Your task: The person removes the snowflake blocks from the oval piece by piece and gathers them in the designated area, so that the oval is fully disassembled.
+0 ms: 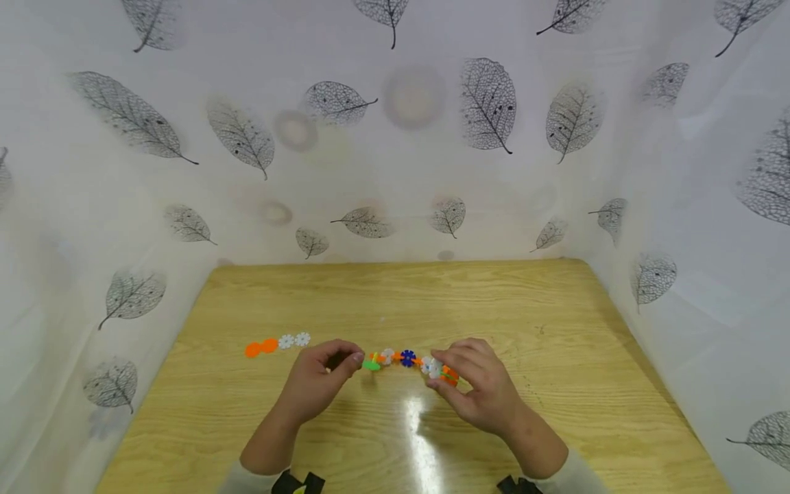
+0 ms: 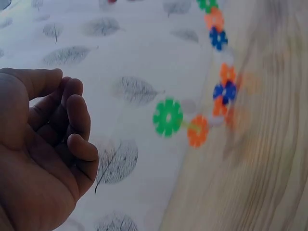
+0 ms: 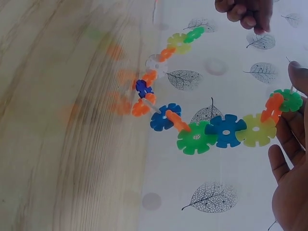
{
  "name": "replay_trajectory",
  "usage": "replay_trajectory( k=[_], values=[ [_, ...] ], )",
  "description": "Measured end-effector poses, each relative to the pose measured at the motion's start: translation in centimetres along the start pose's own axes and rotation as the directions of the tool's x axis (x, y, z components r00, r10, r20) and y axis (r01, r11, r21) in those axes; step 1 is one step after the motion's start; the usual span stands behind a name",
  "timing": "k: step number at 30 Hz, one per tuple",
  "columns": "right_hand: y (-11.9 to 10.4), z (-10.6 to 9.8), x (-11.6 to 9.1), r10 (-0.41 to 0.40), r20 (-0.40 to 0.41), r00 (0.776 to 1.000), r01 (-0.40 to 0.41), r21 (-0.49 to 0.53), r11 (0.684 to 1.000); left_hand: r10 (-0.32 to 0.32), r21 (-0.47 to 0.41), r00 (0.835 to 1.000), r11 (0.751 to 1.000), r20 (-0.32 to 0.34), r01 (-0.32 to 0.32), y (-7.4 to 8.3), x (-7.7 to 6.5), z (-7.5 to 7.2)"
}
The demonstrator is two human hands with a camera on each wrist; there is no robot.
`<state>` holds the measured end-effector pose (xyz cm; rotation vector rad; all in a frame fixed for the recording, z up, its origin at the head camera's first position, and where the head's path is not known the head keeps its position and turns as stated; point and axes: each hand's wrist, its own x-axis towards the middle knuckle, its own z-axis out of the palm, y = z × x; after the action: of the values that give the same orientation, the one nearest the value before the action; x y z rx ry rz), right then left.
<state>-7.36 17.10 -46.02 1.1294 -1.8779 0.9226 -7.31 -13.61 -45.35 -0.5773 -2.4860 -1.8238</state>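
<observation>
A chain of interlocking flower-shaped plastic discs (image 1: 407,358) in orange, green, blue, white and yellow spans the space between the hands, curving in the right wrist view. My right hand (image 1: 478,384) pinches one end of it, around a green disc (image 3: 288,100) beside an orange one. At the other end hangs a green disc (image 2: 168,117), apart from the fingers of my left hand (image 2: 48,144). That left hand has its fingers loosely bent, thumb tip near the index finger, and nothing shows in it. In the head view its fingertips come close to the chain's green end.
Two orange discs (image 1: 261,347) and two white discs (image 1: 294,340) lie in a row on the wooden table (image 1: 494,295), left of the left hand. A white leaf-patterned cloth (image 1: 407,171) surrounds the table at the back and both sides.
</observation>
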Motion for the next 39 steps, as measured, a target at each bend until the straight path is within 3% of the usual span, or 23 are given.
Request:
replay_trajectory(
  k=[8, 15, 39],
  values=[
    [-0.3, 0.3, 0.1, 0.007, 0.017, 1.0, -0.007, -0.007, 1.0, 0.048, -0.088, 0.994, 0.995, 0.094, -0.04, 0.8, 0.3, 3.6],
    [-0.4, 0.5, 0.4, 0.006, 0.031, 0.999, -0.006, -0.001, 1.0, 0.111, -0.075, 0.981, 0.992, 0.159, -0.1, 1.3, 0.8, 5.3],
    [-0.6, 1.0, 0.6, -0.022, 0.053, 0.998, 0.022, 0.001, 1.0, 0.156, -0.08, 0.979, 0.986, 0.133, -0.146, 2.6, 0.9, 6.7]
  ],
)
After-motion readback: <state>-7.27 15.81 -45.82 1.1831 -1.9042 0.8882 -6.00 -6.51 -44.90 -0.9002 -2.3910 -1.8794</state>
